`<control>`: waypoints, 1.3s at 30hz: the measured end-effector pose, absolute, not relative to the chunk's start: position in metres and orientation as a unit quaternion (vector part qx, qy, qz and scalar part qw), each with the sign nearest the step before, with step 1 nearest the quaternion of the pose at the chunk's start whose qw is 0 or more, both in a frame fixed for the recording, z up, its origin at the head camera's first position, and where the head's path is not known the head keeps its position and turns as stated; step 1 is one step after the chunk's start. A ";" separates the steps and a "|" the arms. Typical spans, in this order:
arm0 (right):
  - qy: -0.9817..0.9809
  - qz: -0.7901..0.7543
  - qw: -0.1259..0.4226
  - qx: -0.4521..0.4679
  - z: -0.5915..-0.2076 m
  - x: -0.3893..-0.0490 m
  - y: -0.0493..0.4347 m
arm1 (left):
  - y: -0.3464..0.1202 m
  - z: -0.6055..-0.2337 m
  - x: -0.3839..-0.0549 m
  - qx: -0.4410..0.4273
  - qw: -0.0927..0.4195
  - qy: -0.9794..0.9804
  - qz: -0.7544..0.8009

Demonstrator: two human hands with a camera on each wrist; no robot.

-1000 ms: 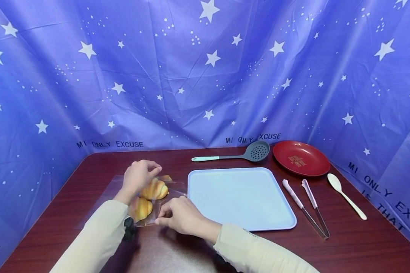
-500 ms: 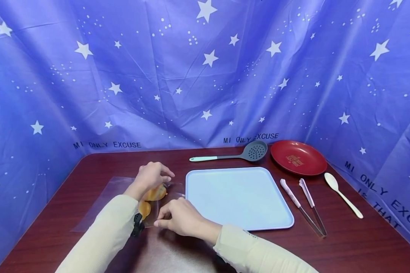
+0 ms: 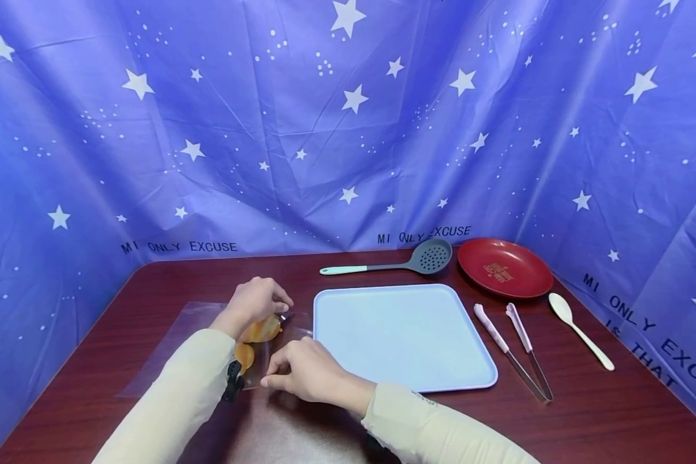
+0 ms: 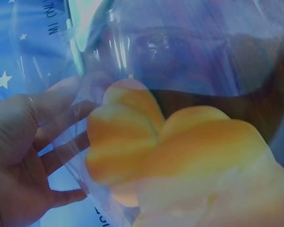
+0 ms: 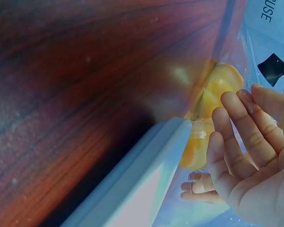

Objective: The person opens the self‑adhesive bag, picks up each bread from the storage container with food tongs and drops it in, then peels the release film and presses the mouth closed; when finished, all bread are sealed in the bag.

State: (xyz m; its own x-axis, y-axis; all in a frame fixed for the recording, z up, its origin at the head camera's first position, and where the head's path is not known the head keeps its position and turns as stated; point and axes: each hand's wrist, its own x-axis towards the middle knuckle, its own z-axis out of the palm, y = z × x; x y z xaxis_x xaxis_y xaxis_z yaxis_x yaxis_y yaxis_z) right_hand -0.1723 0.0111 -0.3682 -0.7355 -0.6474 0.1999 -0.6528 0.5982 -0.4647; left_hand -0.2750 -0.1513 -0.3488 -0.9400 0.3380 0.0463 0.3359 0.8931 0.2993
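Two golden bread rolls point(image 3: 263, 328) lie in a clear plastic bag point(image 3: 171, 348) on the left of the table; the left wrist view shows them close up, a roll point(image 4: 123, 142) seen through film. My left hand point(image 3: 254, 303) reaches over the rolls, its thumb and fingers on the bag's far right edge; in its wrist view the hand point(image 4: 23, 156) has the film between thumb and fingers. Nearer the front, my right hand point(image 3: 307, 370) pinches the bag's near right corner with thumb and forefinger. Its wrist view shows the curved fingers point(image 5: 236, 132) beside the rolls.
A pale blue tray point(image 3: 403, 338) lies right of the bag, close to my right hand. Behind it is a slotted turner point(image 3: 431, 257). A red plate point(image 3: 504, 265), pink-handled tongs point(image 3: 513, 351) and a cream spoon point(image 3: 580, 332) lie at the right. A starry blue curtain point(image 3: 301, 116) surrounds the table.
My left hand has moved right and slightly down, to the bag's far right edge, and its forearm now covers more of the rolls. The right hand has stayed nearly still. The view has shifted slightly.
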 end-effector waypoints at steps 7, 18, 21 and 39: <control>-0.896 0.258 0.005 0.360 -0.367 -0.170 0.011 | -0.155 -0.350 -0.271 0.178 0.060 0.971 0.145; -0.891 0.266 0.022 0.367 -0.362 -0.175 0.013 | -0.172 -0.339 -0.267 0.168 0.035 0.971 0.166; -0.892 0.274 0.022 0.358 -0.358 -0.177 0.014 | -0.179 -0.333 -0.267 0.164 0.026 0.969 0.182; -0.882 0.308 0.110 0.338 -0.322 -0.208 0.039 | -0.226 -0.301 -0.255 0.135 -0.060 0.939 0.311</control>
State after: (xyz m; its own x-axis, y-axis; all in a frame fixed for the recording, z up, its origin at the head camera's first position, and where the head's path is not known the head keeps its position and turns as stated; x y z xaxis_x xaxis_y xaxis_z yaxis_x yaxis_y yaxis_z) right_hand -0.2079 0.0386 -0.3223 -0.7468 -0.5291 0.4030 -0.6649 0.5819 -0.4683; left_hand -0.2553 -0.2256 -0.3009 -0.9563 0.2168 0.1960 0.2909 0.7706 0.5670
